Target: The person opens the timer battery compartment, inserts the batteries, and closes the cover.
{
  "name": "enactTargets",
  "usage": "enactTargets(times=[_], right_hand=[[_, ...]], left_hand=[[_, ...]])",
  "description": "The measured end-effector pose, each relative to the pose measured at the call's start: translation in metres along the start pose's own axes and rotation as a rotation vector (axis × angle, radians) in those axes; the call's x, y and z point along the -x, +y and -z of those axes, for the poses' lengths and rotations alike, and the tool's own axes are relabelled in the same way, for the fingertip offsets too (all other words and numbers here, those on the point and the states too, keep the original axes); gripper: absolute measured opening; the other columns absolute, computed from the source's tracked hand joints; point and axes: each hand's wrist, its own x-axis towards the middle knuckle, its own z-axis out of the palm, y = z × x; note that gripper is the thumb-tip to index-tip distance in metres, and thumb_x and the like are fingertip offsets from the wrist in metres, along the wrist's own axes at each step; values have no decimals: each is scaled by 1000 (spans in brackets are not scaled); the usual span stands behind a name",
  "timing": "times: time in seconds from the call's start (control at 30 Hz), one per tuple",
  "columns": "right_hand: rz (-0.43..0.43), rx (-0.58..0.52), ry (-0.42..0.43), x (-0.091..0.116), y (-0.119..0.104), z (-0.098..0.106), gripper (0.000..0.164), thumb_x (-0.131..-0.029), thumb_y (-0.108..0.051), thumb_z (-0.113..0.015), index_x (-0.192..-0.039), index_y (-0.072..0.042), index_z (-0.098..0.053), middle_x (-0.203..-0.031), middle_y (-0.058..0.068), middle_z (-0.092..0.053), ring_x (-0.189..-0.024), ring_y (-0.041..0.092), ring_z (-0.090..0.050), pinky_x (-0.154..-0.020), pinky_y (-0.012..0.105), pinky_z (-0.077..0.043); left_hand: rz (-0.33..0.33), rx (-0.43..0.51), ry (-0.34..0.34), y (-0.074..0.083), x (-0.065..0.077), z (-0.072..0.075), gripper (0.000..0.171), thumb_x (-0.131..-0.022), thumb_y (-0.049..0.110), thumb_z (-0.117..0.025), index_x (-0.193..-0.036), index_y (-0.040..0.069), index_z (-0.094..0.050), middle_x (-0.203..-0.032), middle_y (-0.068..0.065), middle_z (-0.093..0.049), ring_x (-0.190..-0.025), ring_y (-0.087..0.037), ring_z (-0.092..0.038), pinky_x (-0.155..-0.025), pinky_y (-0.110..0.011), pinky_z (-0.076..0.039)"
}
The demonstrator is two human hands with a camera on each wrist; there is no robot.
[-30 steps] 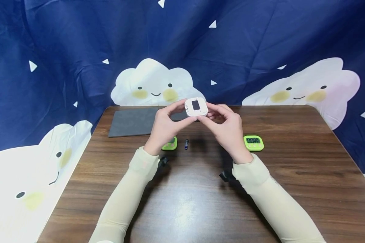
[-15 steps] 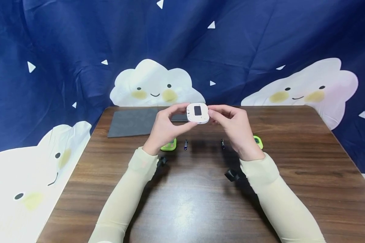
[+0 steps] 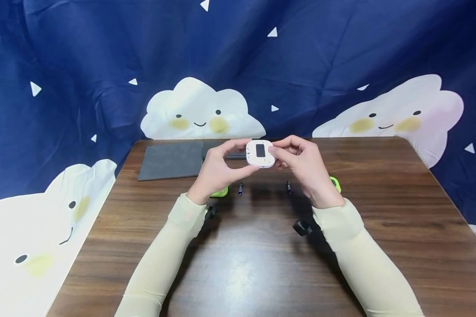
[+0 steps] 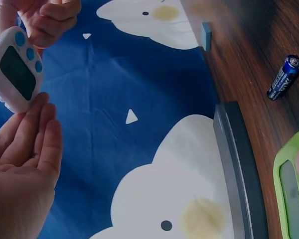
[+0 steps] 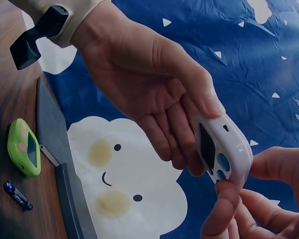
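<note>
A white kitchen timer (image 3: 254, 160) hangs above the table, its back with a dark rectangle facing the head camera. Its screen (image 4: 17, 73) and round blue buttons show in the left wrist view. My left hand (image 3: 218, 167) grips its left side, thumb at the lower edge and fingers at the upper. My right hand (image 3: 307, 169) pinches the right side, the thumb over the back's right part. In the right wrist view, my right fingers (image 5: 224, 211) lie close to the blue buttons. One battery (image 3: 240, 189) lies below the timer, and another (image 3: 288, 188) lies beneath my right hand.
Two green timers lie on the wooden table (image 3: 238, 246): one (image 3: 221, 193) partly behind my left wrist, the other (image 3: 335, 184) partly behind my right. A flat dark grey board (image 3: 169, 160) lies at the back left. A patterned blue cloth (image 3: 293, 57) hangs behind.
The white timer has come down a little and slightly right. My right hand has shifted right, its thumb moving from the timer's lower edge to its right side. The battery under it has come into view.
</note>
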Motion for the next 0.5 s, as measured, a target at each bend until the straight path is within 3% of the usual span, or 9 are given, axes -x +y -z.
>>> enactTargets(times=[0.17,0.5], right_hand=[[-20,12,8,1,2,-2,8,-100,-12,-82,-102,-9,-74,-77,-12,-78,-63,6,-64,-64,21,-61],[-48,23,31,0,4,-6,11,-99,-10,-79,-105,-3,-72,-76,-11,-77,-65,5,-64,-66,21,-61]], left_hand=[[2,-55,-19,0,2,0,64,-84,25,-99,-143,16,-75,-126,-3,-82,-120,-17,-75,-112,-43,-59],[-62,-133,-30,-2,1,-1,65,-85,24,-99,-144,13,-75,-129,-6,-81,-120,-22,-74,-109,-44,-61]])
